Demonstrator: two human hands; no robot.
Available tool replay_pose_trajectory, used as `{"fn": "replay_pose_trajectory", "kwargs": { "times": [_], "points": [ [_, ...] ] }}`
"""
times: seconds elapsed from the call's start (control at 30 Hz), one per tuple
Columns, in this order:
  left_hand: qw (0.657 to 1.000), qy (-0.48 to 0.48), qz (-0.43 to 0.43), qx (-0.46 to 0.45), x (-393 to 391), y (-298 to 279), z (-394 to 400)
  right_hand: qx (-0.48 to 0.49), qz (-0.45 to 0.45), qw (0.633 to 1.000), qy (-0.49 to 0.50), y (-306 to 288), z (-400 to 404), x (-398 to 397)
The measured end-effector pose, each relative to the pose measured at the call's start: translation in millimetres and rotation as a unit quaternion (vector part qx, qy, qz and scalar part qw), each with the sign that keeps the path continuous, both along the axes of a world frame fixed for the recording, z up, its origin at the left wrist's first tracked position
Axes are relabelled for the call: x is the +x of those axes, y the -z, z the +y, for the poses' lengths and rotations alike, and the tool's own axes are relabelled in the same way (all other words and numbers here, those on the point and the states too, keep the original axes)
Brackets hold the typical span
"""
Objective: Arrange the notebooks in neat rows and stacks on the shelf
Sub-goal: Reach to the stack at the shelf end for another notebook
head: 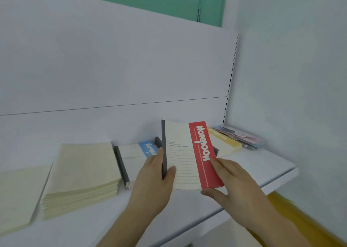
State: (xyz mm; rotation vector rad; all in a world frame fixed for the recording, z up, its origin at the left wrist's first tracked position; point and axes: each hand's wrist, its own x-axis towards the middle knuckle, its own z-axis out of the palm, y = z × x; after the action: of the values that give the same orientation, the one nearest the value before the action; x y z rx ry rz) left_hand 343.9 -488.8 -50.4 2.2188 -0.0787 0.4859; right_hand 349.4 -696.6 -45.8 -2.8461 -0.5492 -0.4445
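A cream notebook with a red band and a dark spine (185,158) is held tilted above the white shelf (262,169). My left hand (155,179) grips its spine edge, thumb on the cover. My right hand (231,181) holds its lower right corner at the red band. Behind it lies a stack with a blue-banded notebook (137,152) on top, dark spines facing left. Further right sits a yellow-banded notebook stack (225,141). A tall stack of plain cream notebooks (84,171) stands to the left, with another cream pile (16,196) at the far left.
Pastel items in clear wrapping (242,136) lie at the shelf's back right corner against the slotted upright (231,77). The white back panel (112,68) rises behind. The shelf's front edge runs diagonally at lower right, with a yellow floor (293,214) below.
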Motion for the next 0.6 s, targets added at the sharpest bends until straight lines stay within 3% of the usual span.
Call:
{"fn": "replay_pose_trajectory", "kwargs": {
  "times": [0.13, 0.27, 0.4, 0.6],
  "points": [
    [0.986, 0.037, 0.025, 0.159, 33, -1, -1, -0.038, -0.015, 0.999, -0.034, -4, -14, 48],
    [0.944, -0.011, 0.045, 0.326, 64, -2, -5, -0.078, -0.017, 0.994, -0.079, -7, -26, 97],
    [0.913, -0.043, 0.077, 0.399, 87, 0, -15, -0.085, 0.028, 0.989, -0.119, -2, -34, 139],
    [0.876, -0.093, 0.153, 0.447, 106, 12, -28, -0.135, 0.012, 0.967, -0.215, 19, -41, 198]
  ]
}}
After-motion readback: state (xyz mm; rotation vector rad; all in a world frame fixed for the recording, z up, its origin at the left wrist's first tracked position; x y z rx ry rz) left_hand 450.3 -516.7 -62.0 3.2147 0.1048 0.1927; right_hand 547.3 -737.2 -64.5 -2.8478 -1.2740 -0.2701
